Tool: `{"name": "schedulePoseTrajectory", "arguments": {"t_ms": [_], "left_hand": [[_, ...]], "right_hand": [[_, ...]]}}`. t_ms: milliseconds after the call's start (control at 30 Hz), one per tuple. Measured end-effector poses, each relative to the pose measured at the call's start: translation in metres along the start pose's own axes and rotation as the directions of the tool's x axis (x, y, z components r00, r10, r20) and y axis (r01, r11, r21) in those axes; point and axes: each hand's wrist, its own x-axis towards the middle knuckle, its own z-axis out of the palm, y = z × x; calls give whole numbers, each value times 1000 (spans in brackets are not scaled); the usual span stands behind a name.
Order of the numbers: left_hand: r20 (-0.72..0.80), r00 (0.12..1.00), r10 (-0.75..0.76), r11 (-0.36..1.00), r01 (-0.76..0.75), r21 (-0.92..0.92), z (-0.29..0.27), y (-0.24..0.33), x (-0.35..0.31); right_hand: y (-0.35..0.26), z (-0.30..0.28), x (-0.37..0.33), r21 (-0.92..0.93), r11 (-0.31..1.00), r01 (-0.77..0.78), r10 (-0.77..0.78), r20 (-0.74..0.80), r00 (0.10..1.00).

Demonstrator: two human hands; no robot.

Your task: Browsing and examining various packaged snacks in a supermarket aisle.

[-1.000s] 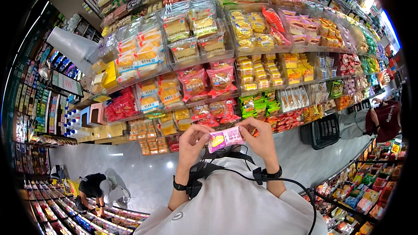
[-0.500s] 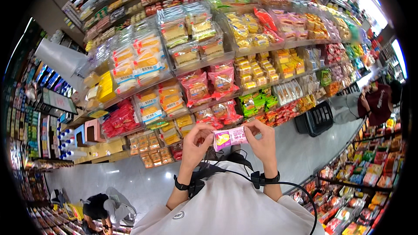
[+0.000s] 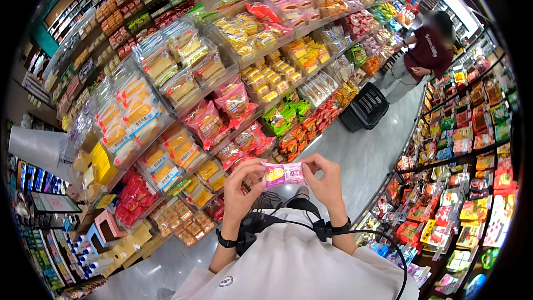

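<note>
A small pink and purple wrapped snack [image 3: 284, 174] is stretched level between my two hands, in front of my chest. My left hand [image 3: 244, 184] pinches its left end between thumb and fingers. The right end is pinched the same way by my right hand [image 3: 323, 180]. The wrapper looks sealed, with a yellow picture on its left part. Both wrists carry black straps, and a black cable runs from the right one. Beyond my hands, pink packs of round pastries [image 3: 206, 124] lie in the shelf bins.
Tiered bins of packaged snacks [image 3: 272, 80] curve across the front. A black shopping basket [image 3: 364, 106] stands on the grey floor [image 3: 344, 158], beside a person in a dark red shirt [image 3: 427, 50]. Another packed shelf [image 3: 444, 211] lines the right. A grey cylinder [image 3: 38, 147] juts out at left.
My view has turned to the right, so the shelves shift left and more of the right-hand shelf shows. Both hands keep their hold on the snack. The person at lower left has mostly left view.
</note>
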Motion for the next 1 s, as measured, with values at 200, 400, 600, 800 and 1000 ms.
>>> {"name": "schedulePoseTrajectory", "arguments": {"t_ms": [200,400,600,800,1000], "left_hand": [[11,990,139,983,-139,116,37,5,3],[6,986,169,981,-169,92,116,0,7],[50,986,158,981,-162,104,212,-10,4],[153,971,181,982,-187,20,299,-30,-8],[287,940,187,971,-221,92,385,-38,0]], "right_hand": [[5,-36,-4,67,997,-44,44,2,999],[37,-104,-16,65,998,-18,20,-41,999],[86,-188,-34,107,992,-71,77,-61,995],[135,-264,-48,126,987,-102,112,-70,991],[167,-342,-64,122,982,-148,166,-162,973]]}}
